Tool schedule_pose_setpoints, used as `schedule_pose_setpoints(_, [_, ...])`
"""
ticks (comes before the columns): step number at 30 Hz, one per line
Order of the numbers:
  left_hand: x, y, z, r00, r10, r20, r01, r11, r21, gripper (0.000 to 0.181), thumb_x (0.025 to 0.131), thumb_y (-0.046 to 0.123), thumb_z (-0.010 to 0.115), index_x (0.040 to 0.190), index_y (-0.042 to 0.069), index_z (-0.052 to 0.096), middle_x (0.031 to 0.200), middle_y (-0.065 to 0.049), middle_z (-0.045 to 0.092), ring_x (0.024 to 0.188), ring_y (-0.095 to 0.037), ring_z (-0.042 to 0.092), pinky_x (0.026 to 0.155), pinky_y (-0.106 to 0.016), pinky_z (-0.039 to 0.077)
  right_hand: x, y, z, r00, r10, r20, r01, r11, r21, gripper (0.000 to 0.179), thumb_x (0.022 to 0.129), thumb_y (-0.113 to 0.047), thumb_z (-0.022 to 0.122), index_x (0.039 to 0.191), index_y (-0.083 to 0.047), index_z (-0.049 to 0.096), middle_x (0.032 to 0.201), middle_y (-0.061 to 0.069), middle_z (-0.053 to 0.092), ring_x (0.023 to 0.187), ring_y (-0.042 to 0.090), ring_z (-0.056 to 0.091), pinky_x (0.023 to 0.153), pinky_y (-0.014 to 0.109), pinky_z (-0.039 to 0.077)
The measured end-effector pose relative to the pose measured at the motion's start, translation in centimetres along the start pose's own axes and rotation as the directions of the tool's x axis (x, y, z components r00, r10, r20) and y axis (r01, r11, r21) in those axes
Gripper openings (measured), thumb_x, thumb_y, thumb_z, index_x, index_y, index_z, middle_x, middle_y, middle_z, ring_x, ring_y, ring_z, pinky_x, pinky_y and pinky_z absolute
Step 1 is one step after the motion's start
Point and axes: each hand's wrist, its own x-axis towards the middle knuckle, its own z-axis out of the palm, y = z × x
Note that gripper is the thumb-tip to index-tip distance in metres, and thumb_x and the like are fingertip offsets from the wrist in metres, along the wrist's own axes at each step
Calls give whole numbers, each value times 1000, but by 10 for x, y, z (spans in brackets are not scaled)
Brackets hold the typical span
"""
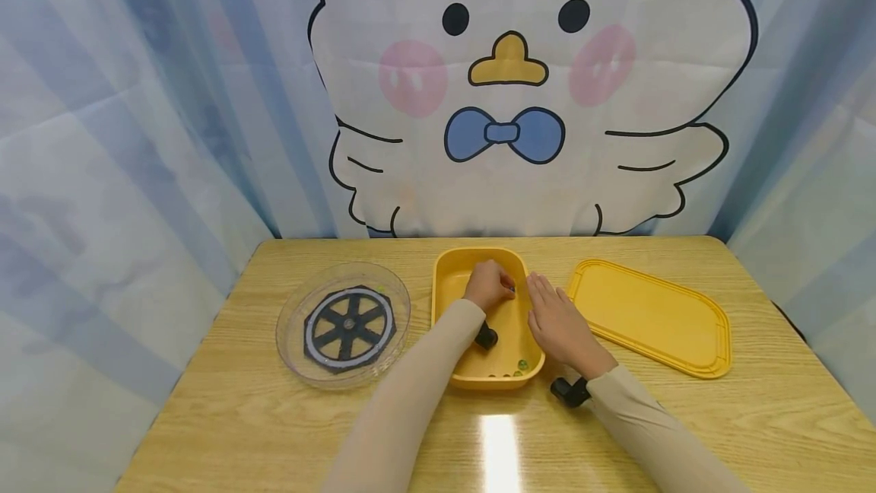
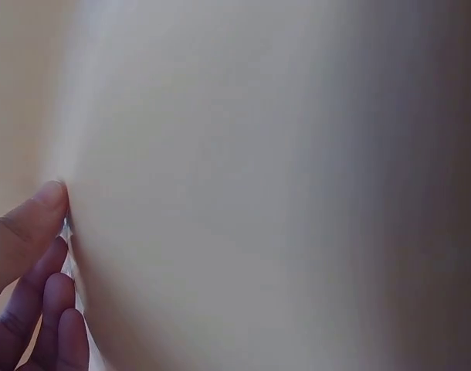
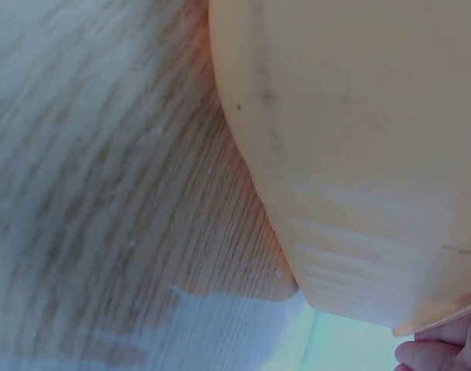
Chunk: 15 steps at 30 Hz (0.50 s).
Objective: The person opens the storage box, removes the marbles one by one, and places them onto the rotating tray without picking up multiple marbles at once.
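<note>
My left hand (image 1: 487, 284) reaches inside a yellow plastic box (image 1: 512, 333) with rounded corners. Its thumb and fingertips pinch a small bluish marble (image 2: 66, 226), mostly hidden by the fingers. Several small green glass marbles (image 1: 523, 364) lie on the box floor at its near end. My right hand (image 1: 557, 319) rests along the right rim of the box, fingers straight and pointing away from me. In the right wrist view, fingertips (image 3: 421, 355) show at the rim, beside the box's outer wall.
To the left stands a round clear dish (image 1: 290, 333) with a dark six-spoked wheel shape (image 1: 349, 323) in it. A yellow lid (image 1: 650, 318) lies flat at the right. Black wrist cameras (image 1: 571, 392) hang under the wrists. A printed curtain (image 1: 506, 196) hangs behind the wooden table (image 1: 233, 402).
</note>
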Motion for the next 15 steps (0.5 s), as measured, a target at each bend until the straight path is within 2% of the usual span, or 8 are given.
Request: schedule_pose_setpoints(15, [-3, 2, -3, 1000, -25, 14, 25, 999, 39, 15, 76, 14, 78, 89, 8, 77, 89, -2, 75, 84, -13, 68, 75, -20, 53, 0, 1, 3, 1000, 3, 0, -3, 1000, 14, 54, 97, -14, 41, 143, 10, 26, 150, 25, 29, 139, 39, 30, 111, 54, 26])
